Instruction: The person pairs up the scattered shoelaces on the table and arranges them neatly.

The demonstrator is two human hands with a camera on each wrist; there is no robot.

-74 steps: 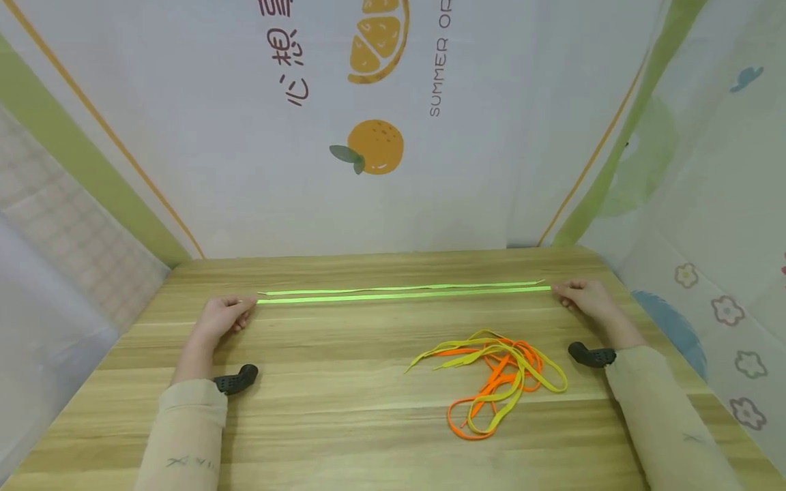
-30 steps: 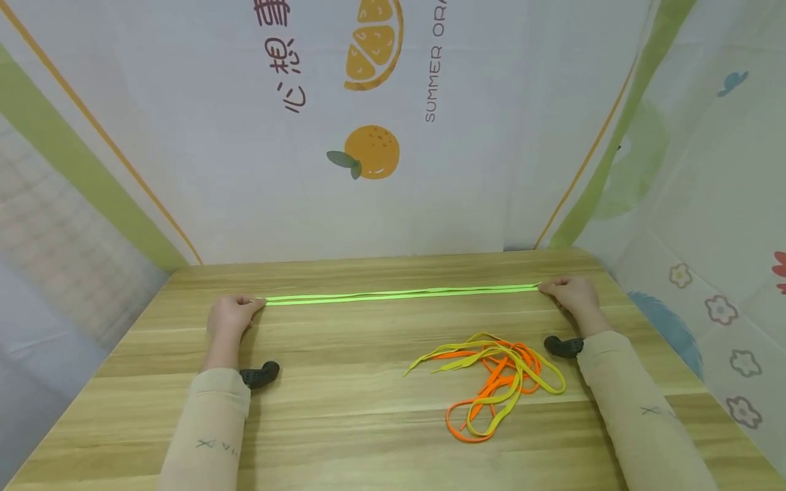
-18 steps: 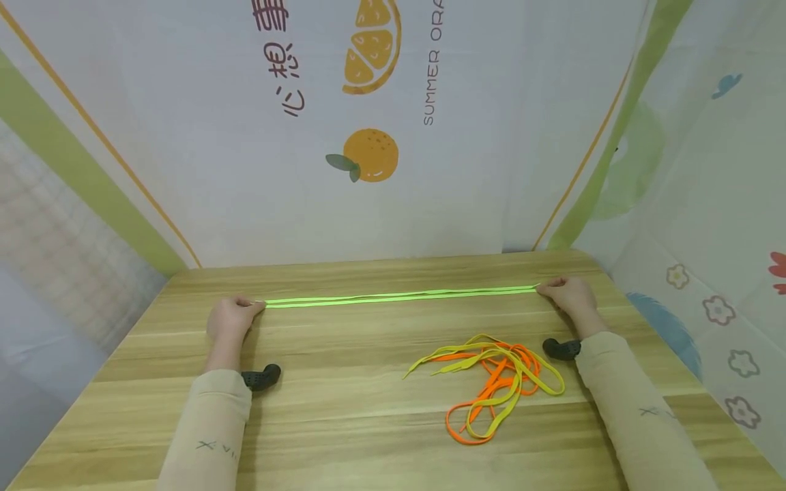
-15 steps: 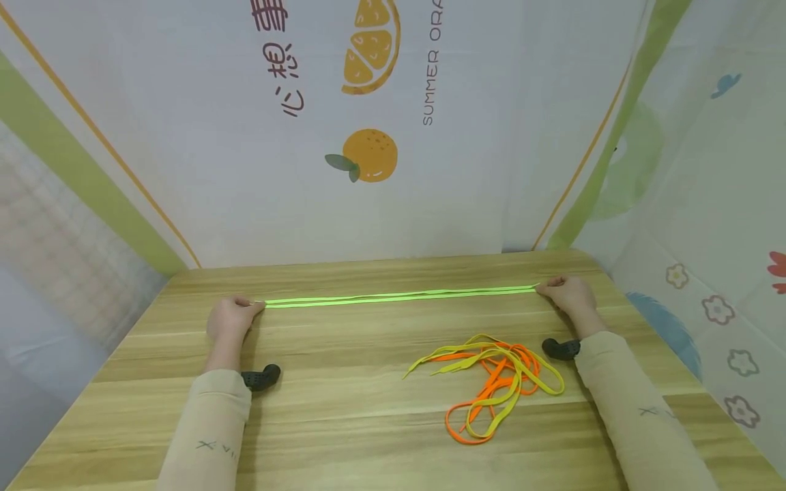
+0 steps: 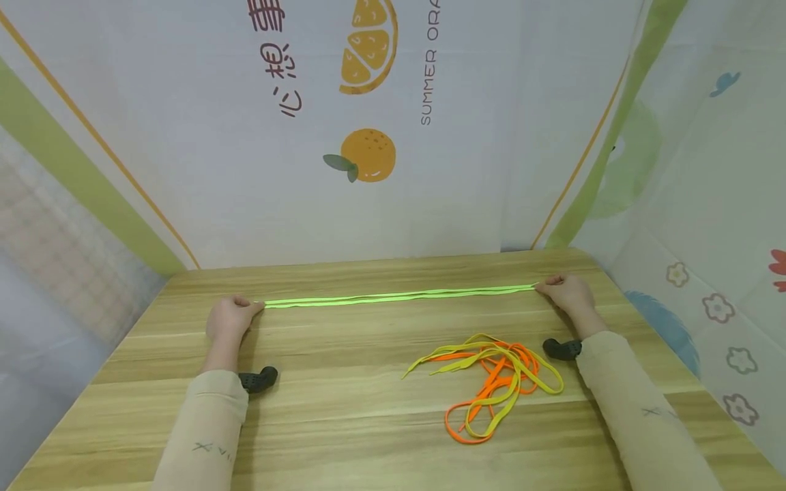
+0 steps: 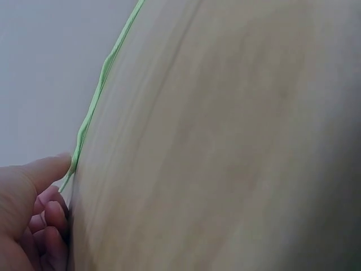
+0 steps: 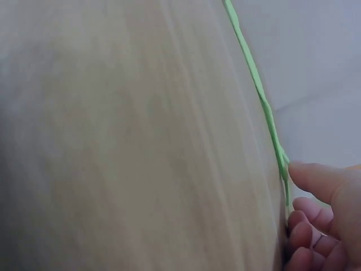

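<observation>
Two neon-green shoelaces (image 5: 393,296) lie nearly straight, side by side, across the back part of the wooden table. My left hand (image 5: 230,318) pinches at their left ends. In the left wrist view, the thumb tip meets the green lace (image 6: 92,113), its short end pokes out below, and the other fingers are curled. At the right ends, my right hand (image 5: 571,297) pinches likewise. The right wrist view has the thumb against the green lace (image 7: 261,93), with curled fingers below. Both strands look slightly wavy.
A loose tangle of a yellow shoelace (image 5: 507,408) and an orange shoelace (image 5: 456,424) lies right of centre, nearer the person. The wooden table (image 5: 344,436) meets a printed cloth backdrop (image 5: 430,204) at its rear edge. Black wrist mounts (image 5: 259,380) sit at both sleeves.
Both hands have come slightly inward, and the front green lace now lies closer to the back one. Most recently the front strand has gone from taut to slightly wavy. The yellow and orange laces stay put.
</observation>
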